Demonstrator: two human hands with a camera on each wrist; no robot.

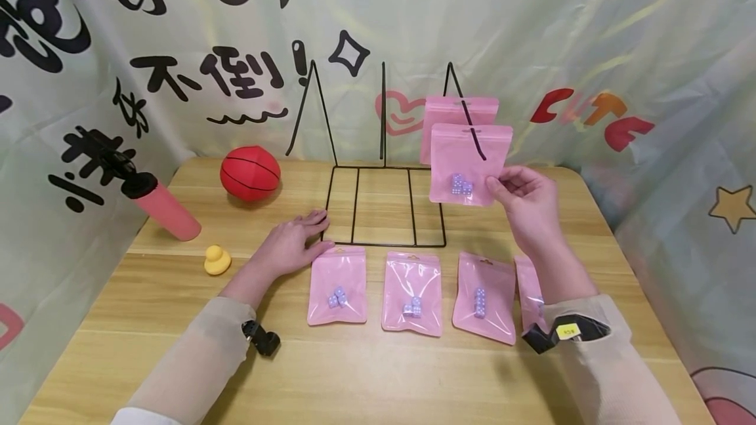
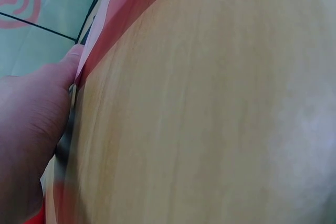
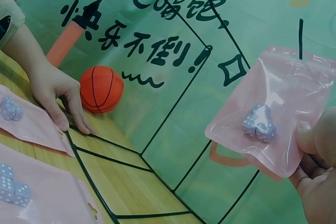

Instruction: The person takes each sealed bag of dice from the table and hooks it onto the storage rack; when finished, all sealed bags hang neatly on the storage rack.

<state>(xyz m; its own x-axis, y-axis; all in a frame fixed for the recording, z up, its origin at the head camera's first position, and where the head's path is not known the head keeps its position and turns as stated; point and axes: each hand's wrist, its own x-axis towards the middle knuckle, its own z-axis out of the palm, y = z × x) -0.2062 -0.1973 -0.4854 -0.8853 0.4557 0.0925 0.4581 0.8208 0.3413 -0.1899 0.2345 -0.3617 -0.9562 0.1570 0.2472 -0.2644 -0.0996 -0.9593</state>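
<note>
Just now, the nearest pink bag (image 1: 449, 156), with its purple dice (image 1: 457, 183) resting low inside, hangs at the right-hand prong (image 1: 466, 110) of a black wire rack (image 1: 355, 205). The prong seems to pass through the hole in its top, its tip showing in front of the bag. The right hand (image 1: 528, 205) pinches the lower side edge between thumb and fingers, so that grip is on the bag. A second pink bag (image 1: 434, 117) hangs close behind.

The left hand (image 1: 295, 241) holds nothing; its fingers lie loosely extended over the base's front left corner, the thumb beside the leftmost bag (image 1: 338, 267) on the desk (image 1: 354, 379).

As I judge it, letting go before the hole is well past the prong's tip could drop the bag, since little of the prong stands beyond it. A tug down on that edge might also tip the light-looking rack or bend the prong, should the left hand lift away.

Farther along lie a second bag (image 1: 411, 274), a third (image 1: 485, 274) and a fourth partly hidden by the right forearm. To the left are a red ball (image 1: 251, 173), a yellow duck (image 1: 217, 260) and a pink cylinder (image 1: 170, 212).
</note>
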